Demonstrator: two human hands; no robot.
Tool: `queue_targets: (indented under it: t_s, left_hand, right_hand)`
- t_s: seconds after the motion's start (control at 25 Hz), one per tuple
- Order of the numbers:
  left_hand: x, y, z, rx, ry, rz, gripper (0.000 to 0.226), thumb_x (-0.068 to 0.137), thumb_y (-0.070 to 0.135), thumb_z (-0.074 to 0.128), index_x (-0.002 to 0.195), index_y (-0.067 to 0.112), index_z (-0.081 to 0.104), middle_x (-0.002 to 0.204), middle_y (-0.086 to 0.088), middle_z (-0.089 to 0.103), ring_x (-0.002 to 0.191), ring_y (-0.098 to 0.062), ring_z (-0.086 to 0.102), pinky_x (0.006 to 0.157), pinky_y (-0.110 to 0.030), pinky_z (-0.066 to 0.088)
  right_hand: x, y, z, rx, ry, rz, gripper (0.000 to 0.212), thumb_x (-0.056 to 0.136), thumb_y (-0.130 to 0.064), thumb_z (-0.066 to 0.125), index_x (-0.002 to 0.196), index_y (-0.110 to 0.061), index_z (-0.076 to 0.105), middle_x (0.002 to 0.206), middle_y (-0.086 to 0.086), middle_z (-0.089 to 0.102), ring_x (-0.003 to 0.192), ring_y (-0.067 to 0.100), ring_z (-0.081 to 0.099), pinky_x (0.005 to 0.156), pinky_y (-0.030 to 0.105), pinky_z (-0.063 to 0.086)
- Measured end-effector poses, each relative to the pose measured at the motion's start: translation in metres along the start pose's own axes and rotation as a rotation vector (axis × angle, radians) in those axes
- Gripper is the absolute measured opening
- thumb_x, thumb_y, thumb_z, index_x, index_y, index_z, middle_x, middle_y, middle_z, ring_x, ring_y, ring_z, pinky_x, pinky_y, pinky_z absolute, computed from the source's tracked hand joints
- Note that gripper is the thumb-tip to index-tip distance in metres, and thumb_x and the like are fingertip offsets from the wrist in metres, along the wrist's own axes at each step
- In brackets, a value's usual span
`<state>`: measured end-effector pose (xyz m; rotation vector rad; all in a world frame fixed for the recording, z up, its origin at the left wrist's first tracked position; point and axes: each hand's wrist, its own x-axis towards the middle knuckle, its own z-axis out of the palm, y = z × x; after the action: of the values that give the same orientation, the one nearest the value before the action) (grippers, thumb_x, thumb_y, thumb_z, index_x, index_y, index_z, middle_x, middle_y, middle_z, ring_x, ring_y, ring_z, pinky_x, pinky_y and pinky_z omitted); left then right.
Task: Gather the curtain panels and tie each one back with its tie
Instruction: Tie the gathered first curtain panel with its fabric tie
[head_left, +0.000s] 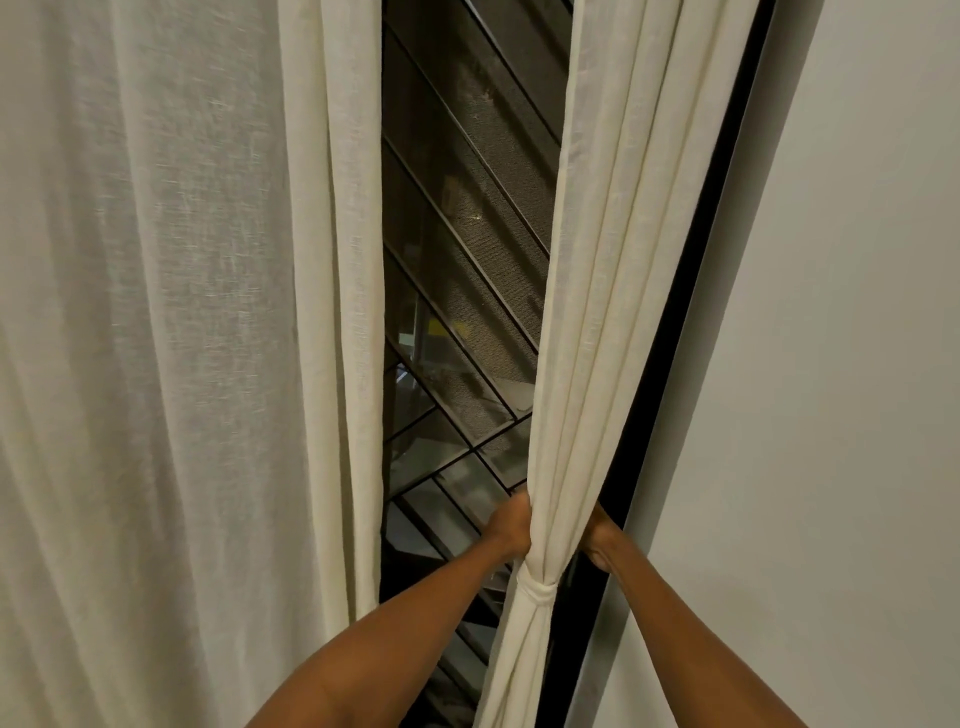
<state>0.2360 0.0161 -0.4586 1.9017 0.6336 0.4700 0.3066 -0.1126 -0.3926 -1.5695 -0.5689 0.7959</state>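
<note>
Right panel (587, 332) is gathered into a tight bunch on the right side of the window, just beside the dark window frame (670, 395), and is bound by its tie (538, 592) low in the view. Bunch is grasped by the left hand (511, 526) on its left edge, just above the tie. Right hand (602, 540) is seen at the far right side of the bunch, its fingers covered by fabric, so its grasp cannot be told. Left panel (182, 322) hangs loose and untied on the left; its own tie is not seen. Risks, as judged: if the bunch is tugged upward above the tie, folds could be pulled out of the wrap and the tie slackened or slid down; if the knot is only loosely wrapped, the bunch could spread once it is let go; fabric could be snagged on the window grille (457, 270) behind. How the tie is fastened is not readable, nor any hook on the wall (857, 322). Both panels' tops and hems are cut off, and the left fingertips are hidden in the cloth.
</note>
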Motion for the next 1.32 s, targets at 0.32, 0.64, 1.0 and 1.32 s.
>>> queue_targets:
  t_s: [0.32, 0.64, 1.0, 1.32]
  left_hand:
    - [-0.016, 0.009, -0.024, 0.294, -0.109, 0.043, 0.025, 0.091, 0.023, 0.068, 0.113, 0.011, 0.070, 0.113, -0.009, 0.072, 0.107, -0.027, 0.067, 0.096, -0.046, 0.057]
    - [-0.053, 0.048, -0.067, 0.336, -0.062, 0.186, 0.012, 0.095, 0.026, 0.062, 0.098, 0.017, 0.055, 0.093, 0.004, 0.061, 0.089, -0.016, 0.059, 0.078, -0.034, 0.052]
    - [-0.094, 0.032, -0.138, 0.658, 0.117, 0.545, 0.061, 0.097, 0.037, 0.059, 0.149, 0.016, 0.035, 0.151, -0.008, 0.037, 0.136, -0.025, 0.042, 0.108, -0.041, 0.045]
    - [-0.202, 0.047, -0.228, 0.638, 0.252, 0.624, 0.062, 0.095, 0.030, 0.060, 0.150, 0.016, 0.036, 0.162, -0.008, 0.026, 0.149, -0.024, 0.029, 0.120, -0.035, 0.031]
  right_hand:
    - [-0.020, -0.003, 0.000, -0.149, 0.025, -0.082, 0.021, 0.100, -0.022, 0.062, 0.119, -0.013, 0.063, 0.099, 0.005, 0.071, 0.092, 0.022, 0.068, 0.082, 0.040, 0.059]
    - [-0.037, -0.025, -0.012, -0.456, 0.258, -0.322, 0.026, 0.097, -0.010, 0.066, 0.123, -0.005, 0.065, 0.107, 0.007, 0.070, 0.102, 0.022, 0.067, 0.093, 0.038, 0.057]
    - [-0.113, -0.032, -0.001, -0.997, 0.627, -0.320, 0.056, 0.095, -0.035, 0.060, 0.145, -0.016, 0.043, 0.143, 0.006, 0.050, 0.125, 0.031, 0.055, 0.100, 0.046, 0.045]
    - [-0.200, -0.072, 0.048, -0.819, 0.879, -0.498, 0.058, 0.084, -0.008, 0.066, 0.139, -0.006, 0.044, 0.138, 0.016, 0.048, 0.120, 0.038, 0.054, 0.099, 0.052, 0.046]
